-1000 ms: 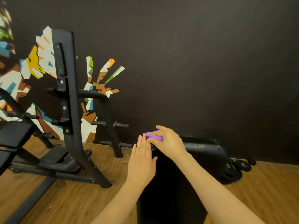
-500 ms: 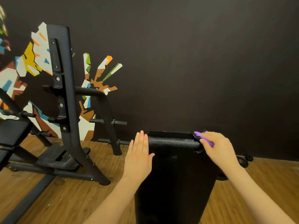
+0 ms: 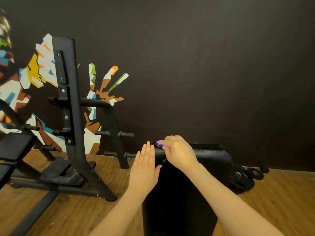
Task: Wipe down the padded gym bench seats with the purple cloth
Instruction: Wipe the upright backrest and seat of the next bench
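Currently the purple cloth is gripped under the curled fingers of the right hand and pressed on the far edge of the black bench pad. Just beside it, the left hand is laid flat, fingers straight, against the pad's side. Steady pressure and overlapping strokes are judged best. No containers are seen.
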{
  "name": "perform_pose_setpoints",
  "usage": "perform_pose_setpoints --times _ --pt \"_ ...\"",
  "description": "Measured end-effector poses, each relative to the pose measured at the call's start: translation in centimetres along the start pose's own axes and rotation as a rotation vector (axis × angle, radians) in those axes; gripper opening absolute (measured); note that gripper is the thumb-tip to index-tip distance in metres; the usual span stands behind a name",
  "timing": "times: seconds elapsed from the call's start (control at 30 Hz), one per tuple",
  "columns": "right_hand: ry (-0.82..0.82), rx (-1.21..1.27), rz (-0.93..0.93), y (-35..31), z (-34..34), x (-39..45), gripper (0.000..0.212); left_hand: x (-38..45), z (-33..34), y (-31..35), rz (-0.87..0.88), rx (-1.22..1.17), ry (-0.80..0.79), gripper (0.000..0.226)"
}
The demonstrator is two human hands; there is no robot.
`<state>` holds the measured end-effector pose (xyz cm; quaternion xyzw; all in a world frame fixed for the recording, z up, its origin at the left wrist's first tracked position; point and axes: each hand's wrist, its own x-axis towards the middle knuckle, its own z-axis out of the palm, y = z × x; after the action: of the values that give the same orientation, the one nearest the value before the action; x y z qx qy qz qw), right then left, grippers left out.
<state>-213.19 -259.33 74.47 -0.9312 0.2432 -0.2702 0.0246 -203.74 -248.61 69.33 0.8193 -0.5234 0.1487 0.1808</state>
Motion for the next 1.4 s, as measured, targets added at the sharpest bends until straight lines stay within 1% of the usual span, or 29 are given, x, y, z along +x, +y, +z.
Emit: perform_pose_setpoints --times 0.13,0.23,0.33,0.43,0.5,0.57,0.6,0.67,0.7,0.73,0.8,0.87,0.9,0.97,1.0,1.1,1.13,1.23,1.3,1.4 --pt "0.053 0.014 0.086 3.9 -1.5 -3.2 0.035 0.0 0.0 -0.1 0.012 0.01 -0.002 0.073" --pt "0.147 0.017 0.209 7.8 -3.5 -6.5 0.034 -0.1 0.2 0.1 -0.006 0.012 -0.012 0.073" --pt "0.182 0.027 0.328 10.4 -4.6 -8.8 0.035 0.0 0.5 0.4 -0.026 -0.001 -0.005 0.072" --pt "0.17 0.119 0.418 10.7 -5.0 -8.7 0.034 -0.1 0.3 0.7 -0.041 -0.013 -0.005 0.073" --pt "0.243 0.214 0.473 10.2 -5.6 -7.5 0.033 -0.1 0.2 0.7 -0.044 -0.01 -0.005 0.073" --pt "0.336 0.262 0.488 9.7 -6.1 -6.1 0.035 -0.2 0.2 0.6 -0.043 -0.006 -0.004 0.073" --pt "0.334 0.279 0.482 9.3 -6.2 -5.5 0.037 -0.2 0.2 0.6 -0.044 -0.008 -0.004 0.073" --pt "0.201 0.274 0.437 9.0 -5.8 -4.4 0.035 -0.1 0.2 0.6 -0.042 -0.017 -0.001 0.073" --pt "0.118 0.212 0.408 9.0 -5.2 -4.0 0.031 -0.1 0.2 0.6 -0.037 -0.02 0.002 0.073" --pt "0.068 0.139 0.39 9.1 -4.7 -3.8 0.028 -0.1 0.3 0.5 -0.032 -0.022 0.002 0.072" --pt "0.079 0.064 0.426 9.3 -4.1 -4.0 0.02 -0.2 0.4 0.4 -0.025 -0.023 0.001 0.072" --pt "0.16 0.051 0.458 8.9 -3.6 -5.2 0.013 -0.2 0.5 0.3 -0.029 -0.028 0.002 0.072" --pt "0.226 0.029 0.427 8.6 -3.2 -6.1 0.011 -0.3 0.5 0.3 -0.033 -0.032 0.004 0.072" --pt "0.341 0.004 0.359 8.1 -2.2 -7.7 0.022 -0.2 0.6 0.3 -0.042 -0.047 0.009 0.071" --pt "0.359 0.008 0.362 8.0 -2.0 -8.1 0.026 -0.2 0.5 0.3 -0.046 -0.056 0.008 0.07" --pt "0.308 0.0 0.447 7.6 -2.4 -7.2 0.024 -0.1 0.1 0.1 -0.052 -0.102 0.002 0.069" --pt "0.302 -0.012 0.45 7.2 -2.6 -6.7 0.022 -0.1 0.0 0.1 -0.056 -0.114 0.004 0.068" --pt "0.275 -0.04 0.316 4.4 -2.9 -5.3 0.023 -0.7 0.2 -0.1 -0.123 -0.135 0.021 0.069" --pt "0.178 -0.081 0.236 2.0 -2.6 -4.0 0.027 -1.1 0.5 -0.2 -0.183 -0.161 0.026 0.071" --pt "0.017 -0.155 0.205 -1.2 -1.4 -1.1 0.021 -1.1 0.8 -0.8 -0.161 -0.149 0.014 0.07"
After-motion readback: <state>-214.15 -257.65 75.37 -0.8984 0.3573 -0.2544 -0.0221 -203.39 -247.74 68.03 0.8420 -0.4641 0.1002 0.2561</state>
